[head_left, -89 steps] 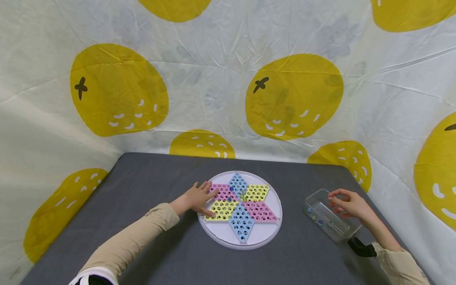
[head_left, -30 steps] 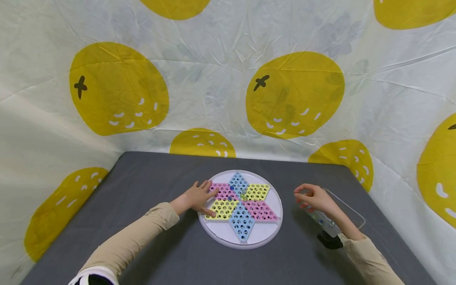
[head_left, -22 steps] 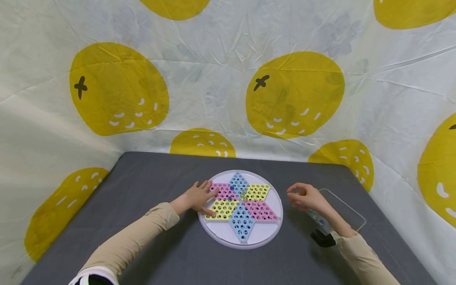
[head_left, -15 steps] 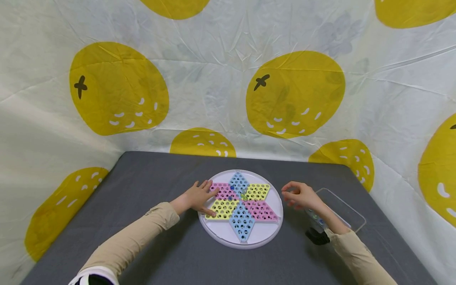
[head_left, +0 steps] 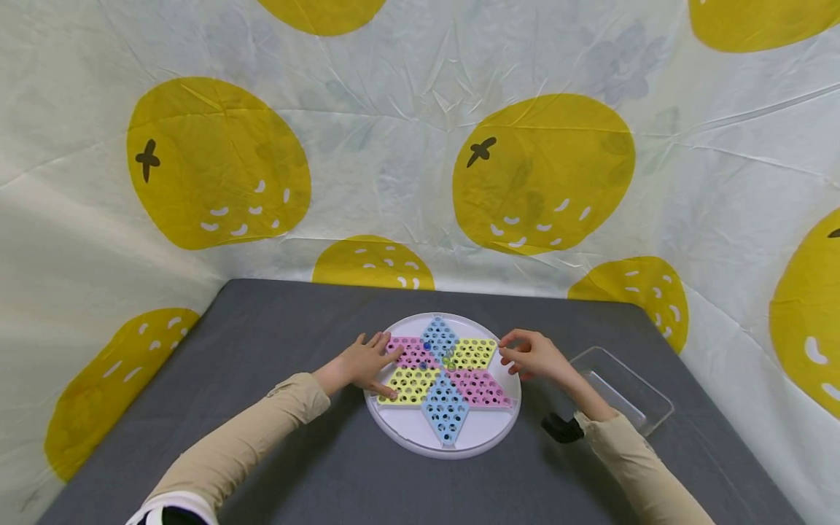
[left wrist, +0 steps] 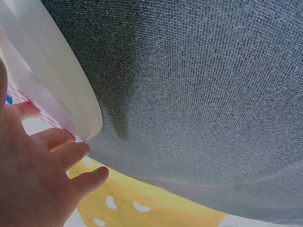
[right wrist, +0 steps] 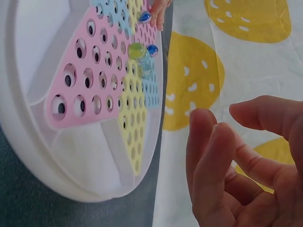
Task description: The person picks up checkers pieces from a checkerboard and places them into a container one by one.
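A round white Chinese checkers board (head_left: 485, 430) with a pink, yellow and light-blue star lies mid-table. Several glass marbles (right wrist: 137, 51), blue, yellow-green and clear, sit around its centre and upper-left part. My left hand (head_left: 359, 364) rests on the board's left side, fingers spread, thumb over the yellow section. My right hand (head_left: 534, 357) is at the board's right rim, near the far yellow point. In the right wrist view its fingers are bent toward the thumb with a gap showing; I cannot tell whether a marble is hidden among them.
A clear plastic box (head_left: 656, 397) stands right of the board, partly hidden behind my right forearm. A dark grey cloth (head_left: 295, 467) covers the table. Behind it hangs a white curtain (head_left: 380, 160) with large yellow fruit shapes.
My right hand has moved left from over the clear box to the board's right rim, its fingers still bent. The left hand and the board have stayed in place.
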Motion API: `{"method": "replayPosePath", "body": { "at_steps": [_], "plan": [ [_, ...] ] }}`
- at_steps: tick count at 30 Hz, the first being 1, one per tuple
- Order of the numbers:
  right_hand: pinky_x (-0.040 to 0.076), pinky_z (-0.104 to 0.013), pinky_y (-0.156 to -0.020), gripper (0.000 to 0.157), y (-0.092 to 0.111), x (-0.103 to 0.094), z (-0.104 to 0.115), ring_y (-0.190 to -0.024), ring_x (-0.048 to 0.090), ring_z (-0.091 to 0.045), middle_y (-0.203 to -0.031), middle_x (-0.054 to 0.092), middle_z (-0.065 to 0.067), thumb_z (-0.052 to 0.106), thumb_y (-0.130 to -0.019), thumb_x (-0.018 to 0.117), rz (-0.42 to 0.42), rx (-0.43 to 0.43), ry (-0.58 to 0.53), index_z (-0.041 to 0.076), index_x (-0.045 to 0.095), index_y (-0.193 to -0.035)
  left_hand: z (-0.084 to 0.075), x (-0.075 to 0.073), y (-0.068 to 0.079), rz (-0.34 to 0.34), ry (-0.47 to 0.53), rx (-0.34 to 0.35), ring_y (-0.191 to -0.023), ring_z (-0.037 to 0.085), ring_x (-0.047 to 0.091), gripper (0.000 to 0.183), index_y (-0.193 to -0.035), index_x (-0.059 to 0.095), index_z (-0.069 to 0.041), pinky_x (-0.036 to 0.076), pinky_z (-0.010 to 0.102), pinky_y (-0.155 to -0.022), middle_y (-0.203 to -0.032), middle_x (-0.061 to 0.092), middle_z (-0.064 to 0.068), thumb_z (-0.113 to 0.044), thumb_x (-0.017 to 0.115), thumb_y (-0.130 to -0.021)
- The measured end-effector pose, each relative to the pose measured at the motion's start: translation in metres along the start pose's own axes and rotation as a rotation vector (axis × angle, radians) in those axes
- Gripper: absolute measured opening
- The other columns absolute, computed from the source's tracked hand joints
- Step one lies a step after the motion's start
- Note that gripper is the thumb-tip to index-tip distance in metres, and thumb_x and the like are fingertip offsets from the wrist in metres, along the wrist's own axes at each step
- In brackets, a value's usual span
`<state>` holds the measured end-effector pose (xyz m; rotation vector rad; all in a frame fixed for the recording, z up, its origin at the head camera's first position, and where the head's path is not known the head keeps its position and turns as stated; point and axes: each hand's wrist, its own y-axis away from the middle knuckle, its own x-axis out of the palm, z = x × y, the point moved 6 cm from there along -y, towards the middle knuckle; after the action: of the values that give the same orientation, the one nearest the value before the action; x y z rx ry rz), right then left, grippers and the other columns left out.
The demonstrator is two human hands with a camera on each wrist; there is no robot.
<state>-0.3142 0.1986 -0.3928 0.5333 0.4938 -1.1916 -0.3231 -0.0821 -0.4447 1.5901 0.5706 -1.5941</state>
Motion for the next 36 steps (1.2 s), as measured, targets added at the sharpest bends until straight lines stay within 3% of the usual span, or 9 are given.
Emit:
{"method": "replayPosePath", "body": {
  "at_steps": [12, 26, 36],
  "plan": [
    [0.052, -0.04, -0.059, 0.028, -0.018, 0.011, 0.006, -0.068, 0.066, -0.026, -0.088, 0.066, -0.023, 0.021, -0.087, 0.057, 0.003, -0.01, -0.028, 0.002, 0.057, -0.106, 0.0, -0.001, 0.001, 0.015, 0.008, -0.003, -0.135, 0.035, 0.021, 0.093, -0.142, 0.025, -0.018, 0.023, 0.054, -0.104, -0.147, 0.019, 0.019, -0.071, 0.05, -0.07],
    [0.053, -0.037, -0.058, 0.026, -0.043, 0.032, 0.008, -0.07, 0.066, -0.027, -0.088, 0.068, -0.019, 0.021, -0.087, 0.056, 0.031, 0.026, -0.034, 0.003, 0.057, -0.106, 0.001, -0.001, 0.0, 0.021, 0.011, -0.013, -0.135, 0.035, 0.021, 0.093, -0.142, 0.025, -0.018, 0.022, 0.054, -0.104, -0.148, 0.019, 0.018, -0.071, 0.051, -0.07],
    [0.053, -0.036, -0.056, 0.024, -0.053, 0.05, 0.008, -0.063, 0.065, -0.023, -0.082, 0.068, -0.016, 0.02, -0.085, 0.059, 0.039, 0.034, -0.025, 0.003, 0.059, -0.102, 0.0, -0.001, 0.001, 0.014, 0.014, -0.003, -0.135, 0.035, 0.021, 0.092, -0.142, 0.025, -0.018, 0.022, 0.054, -0.104, -0.148, 0.019, 0.018, -0.07, 0.051, -0.071]
  ]
}}
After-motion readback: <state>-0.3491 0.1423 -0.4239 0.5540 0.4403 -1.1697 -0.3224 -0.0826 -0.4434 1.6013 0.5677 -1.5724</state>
